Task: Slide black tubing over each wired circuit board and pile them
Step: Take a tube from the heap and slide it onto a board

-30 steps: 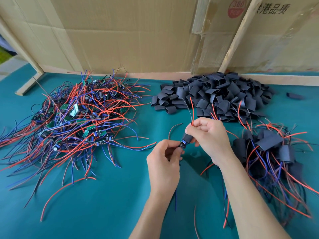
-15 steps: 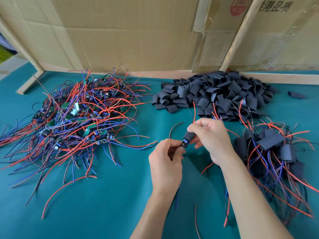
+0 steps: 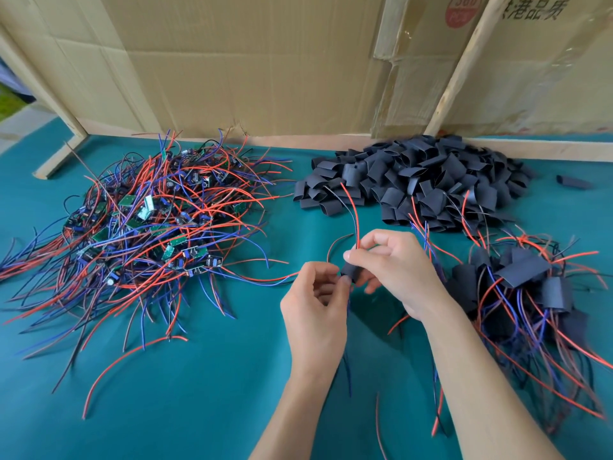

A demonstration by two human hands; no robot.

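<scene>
Teal felt table cover, one, carrying all stock listed below.

Item in hand: short black flattened tube sleeve, held above the cover between both hands, near centre. Right hand pinches the sleeve with thumb and curled fingers. Left hand has its fingers curled at the sleeve's lower end, gripping there. Red and dark lead wires rise out of the sleeve's top end; further leads hang below the left hand.

Change since a second ago: the small component end that then showed between the two hands is now hidden; sleeve and left fingertips meet. Judged meaning: the board is seated, or nearly so, inside the tube, and this unit is about ready for the finished pile.

Stock, unsleeved: large tangled heap of green circuit boards with red, blue and black wires, left of the hands, well apart.

Stock, sleeves: heap of loose black tube pieces, beyond the hands, against the cardboard backing. One stray black piece lies far right.

Finished goods: pile of sleeved boards with trailing wires, just right of the right forearm.
</scene>
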